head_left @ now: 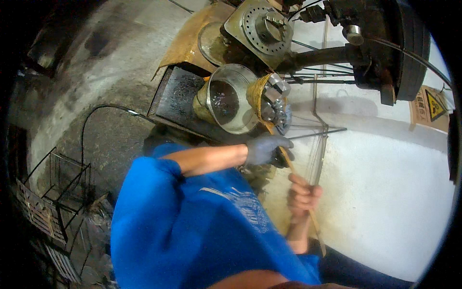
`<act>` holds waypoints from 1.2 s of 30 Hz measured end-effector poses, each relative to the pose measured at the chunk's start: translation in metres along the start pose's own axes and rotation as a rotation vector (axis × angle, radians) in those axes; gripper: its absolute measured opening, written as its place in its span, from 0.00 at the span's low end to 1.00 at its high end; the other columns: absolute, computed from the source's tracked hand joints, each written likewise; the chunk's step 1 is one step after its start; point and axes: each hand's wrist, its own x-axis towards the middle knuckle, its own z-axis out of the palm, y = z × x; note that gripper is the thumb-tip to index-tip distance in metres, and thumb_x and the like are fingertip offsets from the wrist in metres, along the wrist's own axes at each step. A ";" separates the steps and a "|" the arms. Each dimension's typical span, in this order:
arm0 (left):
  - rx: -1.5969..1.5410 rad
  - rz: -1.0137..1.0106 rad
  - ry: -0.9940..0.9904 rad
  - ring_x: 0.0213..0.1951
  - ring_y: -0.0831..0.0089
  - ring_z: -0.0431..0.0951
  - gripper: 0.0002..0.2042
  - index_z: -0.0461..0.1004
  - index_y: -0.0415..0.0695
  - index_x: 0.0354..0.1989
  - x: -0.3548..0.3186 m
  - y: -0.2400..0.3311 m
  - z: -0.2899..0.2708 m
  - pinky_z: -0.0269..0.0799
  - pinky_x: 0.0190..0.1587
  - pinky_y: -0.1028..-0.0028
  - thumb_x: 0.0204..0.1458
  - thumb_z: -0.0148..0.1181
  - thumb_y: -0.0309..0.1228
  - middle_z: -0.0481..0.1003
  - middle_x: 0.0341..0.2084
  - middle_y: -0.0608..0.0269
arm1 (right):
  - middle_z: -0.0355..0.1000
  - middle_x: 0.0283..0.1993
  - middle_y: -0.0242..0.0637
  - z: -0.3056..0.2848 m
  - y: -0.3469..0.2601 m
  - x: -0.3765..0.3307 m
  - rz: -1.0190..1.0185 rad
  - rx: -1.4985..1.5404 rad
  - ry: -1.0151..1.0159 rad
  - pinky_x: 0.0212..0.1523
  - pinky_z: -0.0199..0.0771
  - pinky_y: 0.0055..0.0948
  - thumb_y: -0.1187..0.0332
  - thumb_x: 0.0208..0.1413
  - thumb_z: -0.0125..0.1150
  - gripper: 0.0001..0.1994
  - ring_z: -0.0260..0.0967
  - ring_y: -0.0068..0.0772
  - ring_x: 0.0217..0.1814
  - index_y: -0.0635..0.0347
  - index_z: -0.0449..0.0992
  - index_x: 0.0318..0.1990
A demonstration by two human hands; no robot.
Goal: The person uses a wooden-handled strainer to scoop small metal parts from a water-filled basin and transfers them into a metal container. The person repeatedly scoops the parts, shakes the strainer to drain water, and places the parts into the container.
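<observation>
In my gloved left hand (263, 149) is the upper part of a long, thin wooden handle (316, 226). Lower down, my bare right hand (304, 193) has its fingers wrapped round the same handle. At the handle's far end is a yellow woven basket (256, 96), tilted on its side. Several shiny metal blocks (279, 86) show at its mouth. Just left of the basket stands a round metal bucket (202, 102) with dark contents at its bottom. I cannot tell whether basket and bucket touch.
A black ledge (175, 91) lies by the bucket. Beyond stands a machine with a round, holed plate (262, 31). Dark machinery (385, 48) and a warning sign (433, 106) are at upper right, by a white wall (385, 183). A cable (101, 107) and metal rack (43, 212) are left.
</observation>
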 end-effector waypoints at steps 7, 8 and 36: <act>0.032 -0.008 0.008 0.28 0.62 0.74 0.11 0.68 0.41 0.36 0.003 0.002 0.000 0.71 0.31 0.66 0.48 0.50 0.35 0.73 0.28 0.53 | 0.52 0.19 0.27 0.008 -0.002 0.000 -0.017 -0.067 0.045 0.10 0.63 0.12 0.77 0.36 0.55 0.26 0.49 0.13 0.13 0.79 0.52 0.45; 0.046 -0.013 0.009 0.29 0.62 0.74 0.12 0.68 0.41 0.37 0.003 0.002 0.000 0.71 0.31 0.65 0.49 0.50 0.35 0.73 0.29 0.52 | 0.52 0.20 0.28 0.008 -0.001 0.001 -0.021 -0.063 0.046 0.10 0.63 0.13 0.77 0.36 0.54 0.26 0.49 0.13 0.13 0.79 0.52 0.45; 0.037 -0.149 0.065 0.26 0.60 0.74 0.11 0.67 0.41 0.35 -0.008 0.014 0.006 0.71 0.31 0.61 0.47 0.51 0.35 0.74 0.28 0.52 | 0.52 0.21 0.29 0.021 0.020 0.010 -0.082 0.033 0.034 0.11 0.62 0.13 0.76 0.39 0.53 0.26 0.51 0.15 0.15 0.82 0.51 0.46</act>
